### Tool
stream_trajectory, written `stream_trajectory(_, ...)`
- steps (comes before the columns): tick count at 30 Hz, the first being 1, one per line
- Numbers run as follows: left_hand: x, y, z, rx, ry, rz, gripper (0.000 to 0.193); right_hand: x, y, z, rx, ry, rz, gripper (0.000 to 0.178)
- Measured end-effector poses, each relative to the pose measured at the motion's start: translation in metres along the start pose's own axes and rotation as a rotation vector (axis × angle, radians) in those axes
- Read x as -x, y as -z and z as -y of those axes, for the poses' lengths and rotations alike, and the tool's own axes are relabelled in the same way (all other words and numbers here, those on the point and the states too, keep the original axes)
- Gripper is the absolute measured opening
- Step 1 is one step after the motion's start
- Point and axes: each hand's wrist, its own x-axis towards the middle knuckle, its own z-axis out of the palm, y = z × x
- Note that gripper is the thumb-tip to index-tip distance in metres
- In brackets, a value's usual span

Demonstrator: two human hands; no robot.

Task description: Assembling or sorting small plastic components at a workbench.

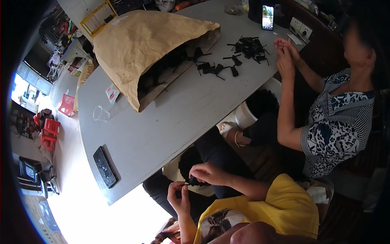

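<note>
My left hand [178, 197] and my right hand [209, 174] are close together over my lap, beside the near table edge. Between their fingertips is a small black part [192, 179] with a thin stem; its details are too small to make out. The left fingers pinch the stem end, and the right fingers are closed around the darker, thicker end. Just beyond my hands, a pale bucket [171, 170] stands under the table edge, holding dark pieces that are partly hidden by my hands and leg.
The grey table [162, 132] carries a large open paper sack [150, 44] of black parts, a loose pile of black parts [248, 46], a clear cup [102, 114], a dark phone [105, 166] and a lit phone [267, 18]. A co-worker [337, 110] sits at right, near another white bucket [245, 116].
</note>
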Motion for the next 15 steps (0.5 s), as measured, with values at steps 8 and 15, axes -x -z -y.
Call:
stream_trajectory(8,-0.002,0.003,0.005,0.614,0.194,0.178,0.022,0.001,-0.002,0.000,-0.179,0.038,0.155,0.017)
stream_trajectory(15,0.001,-0.001,-0.002,0.751,0.443,0.249,0.031,0.005,-0.009,0.015,0.194,0.438,0.113,0.018)
